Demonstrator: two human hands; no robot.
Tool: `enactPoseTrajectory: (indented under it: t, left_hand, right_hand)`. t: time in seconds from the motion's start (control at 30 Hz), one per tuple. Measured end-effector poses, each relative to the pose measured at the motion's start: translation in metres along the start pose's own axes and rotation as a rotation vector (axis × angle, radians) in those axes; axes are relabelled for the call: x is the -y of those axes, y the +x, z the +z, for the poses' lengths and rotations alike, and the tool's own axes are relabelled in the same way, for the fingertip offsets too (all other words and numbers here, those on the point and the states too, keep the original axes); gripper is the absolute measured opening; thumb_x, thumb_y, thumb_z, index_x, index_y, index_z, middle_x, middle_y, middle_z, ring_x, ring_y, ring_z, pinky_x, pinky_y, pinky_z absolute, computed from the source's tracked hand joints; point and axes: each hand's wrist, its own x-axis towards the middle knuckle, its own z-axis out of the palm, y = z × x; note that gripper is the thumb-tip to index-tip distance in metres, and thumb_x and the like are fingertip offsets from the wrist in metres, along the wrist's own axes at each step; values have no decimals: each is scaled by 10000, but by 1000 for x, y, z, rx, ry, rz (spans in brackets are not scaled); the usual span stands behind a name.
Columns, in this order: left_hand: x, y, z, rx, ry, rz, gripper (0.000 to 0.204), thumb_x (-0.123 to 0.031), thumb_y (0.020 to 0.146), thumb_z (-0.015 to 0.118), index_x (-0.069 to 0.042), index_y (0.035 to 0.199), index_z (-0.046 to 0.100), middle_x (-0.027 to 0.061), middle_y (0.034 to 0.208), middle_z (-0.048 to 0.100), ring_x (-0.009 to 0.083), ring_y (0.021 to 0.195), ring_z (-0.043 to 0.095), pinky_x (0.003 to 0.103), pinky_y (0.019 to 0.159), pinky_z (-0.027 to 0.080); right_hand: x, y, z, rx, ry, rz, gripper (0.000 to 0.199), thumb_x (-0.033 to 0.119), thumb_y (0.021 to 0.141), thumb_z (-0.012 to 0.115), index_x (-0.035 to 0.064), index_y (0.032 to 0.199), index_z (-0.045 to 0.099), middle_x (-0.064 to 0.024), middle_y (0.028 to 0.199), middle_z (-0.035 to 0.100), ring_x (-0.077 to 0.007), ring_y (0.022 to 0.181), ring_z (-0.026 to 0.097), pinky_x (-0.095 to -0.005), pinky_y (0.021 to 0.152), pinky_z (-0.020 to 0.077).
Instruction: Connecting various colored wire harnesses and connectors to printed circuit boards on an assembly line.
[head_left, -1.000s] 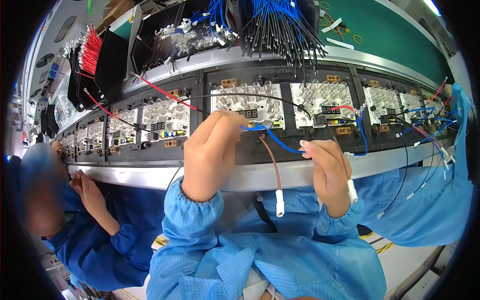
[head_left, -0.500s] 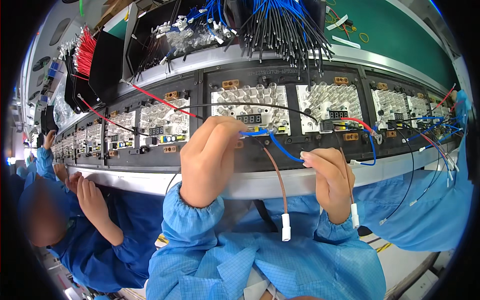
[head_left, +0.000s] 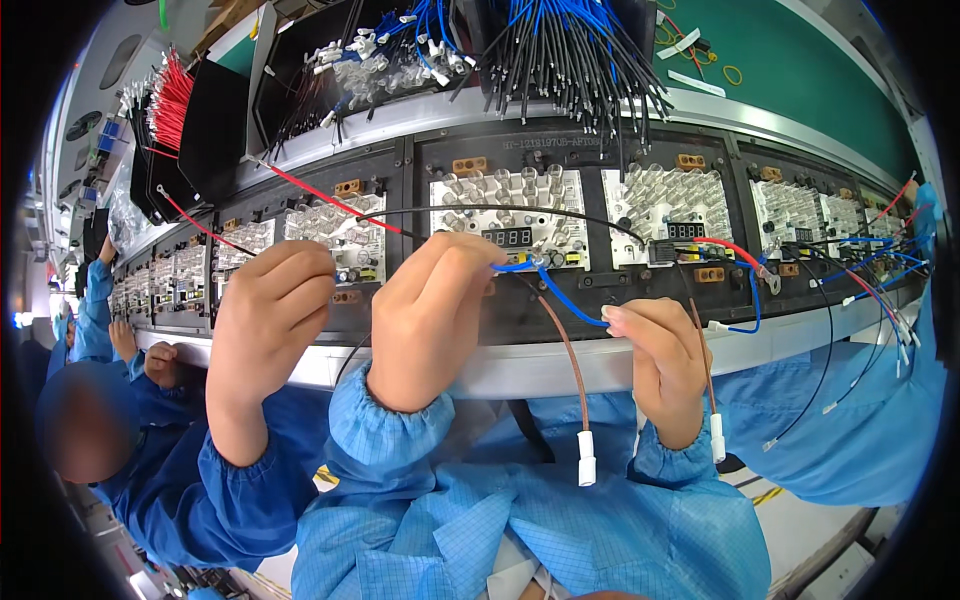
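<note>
A blue wire point(head_left: 562, 290) runs between my two hands, passing the lower edge of a white circuit board point(head_left: 553, 225). My left hand point(head_left: 428, 325) is closed in a pinch on the wire at that edge; its fingertips are partly hidden. My right hand point(head_left: 662, 360) pinches the wire's other end between thumb and forefinger, below a second white board point(head_left: 622, 200). A brown wire point(head_left: 572, 365) with a white connector point(head_left: 586, 462) hangs between my hands. Another brown wire point(head_left: 697, 325) hangs across my right hand, its white connector point(head_left: 718, 440) below.
The boards sit in a long black fixture point(head_left: 560, 330) beside a metal rail point(head_left: 540, 372). A black wire point(head_left: 480, 208) and a red wire point(head_left: 320, 200) cross it. Bundled blue-black wires point(head_left: 570, 70) stand behind. At left, a co-worker's hand point(head_left: 270, 335) reaches over the fixture close to my left hand.
The co-worker's hand at left has come up over the fixture, next to my left hand. The boards and my left hand sit slightly further right in view. Both my hands keep their pinch.
</note>
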Motion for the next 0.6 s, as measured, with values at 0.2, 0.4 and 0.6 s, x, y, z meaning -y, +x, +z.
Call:
enactPoseTrajectory:
  t: [0.2,0.4,0.6]
  left_hand:
    - [0,-2,-3,5,32,-1,221,187,713,586,20,858,595,104,829,640,201,712,637,266,611,497]
    - [0,-14,-10,-43,17,72,151,101,780,637,12,894,593,125,846,631,261,724,639,291,600,502]
    - [-1,-32,-17,-69,-10,52,194,84,807,626,-5,977,600,114,864,623,225,679,643,294,561,501]
  right_hand:
    - [9,1,-3,43,-83,24,375,-169,752,505,-4,1064,632,-157,929,638,-269,806,643,-324,717,539]
    - [19,-1,13,6,-284,15,339,-141,771,524,12,1049,645,-142,1043,664,-318,973,637,-422,965,473]
    - [38,-46,4,-88,-280,-218,216,-26,696,626,29,890,703,-125,945,668,-292,842,646,-366,766,534]
